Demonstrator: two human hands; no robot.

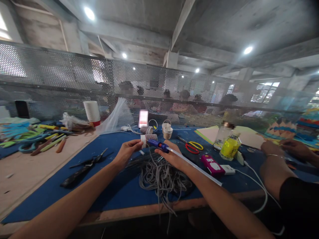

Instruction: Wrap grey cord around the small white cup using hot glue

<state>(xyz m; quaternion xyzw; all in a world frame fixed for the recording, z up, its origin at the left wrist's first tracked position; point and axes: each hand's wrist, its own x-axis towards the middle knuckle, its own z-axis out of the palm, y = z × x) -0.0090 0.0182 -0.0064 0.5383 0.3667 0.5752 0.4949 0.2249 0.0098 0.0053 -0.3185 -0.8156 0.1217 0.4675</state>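
In the head view, the left hand (128, 152) pinches a small cup (144, 141) by its white end above the blue mat (47, 199); the right hand (171, 154) is clamped around a blue glue gun (157, 145) close beside the cup, and grey cord (159, 177) lies heaped below

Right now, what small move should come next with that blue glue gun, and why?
Probably touch the glue gun to the cup: the right hand holds the gun close, the left hand steadies the cup, and its white end seems bare of gray cord.
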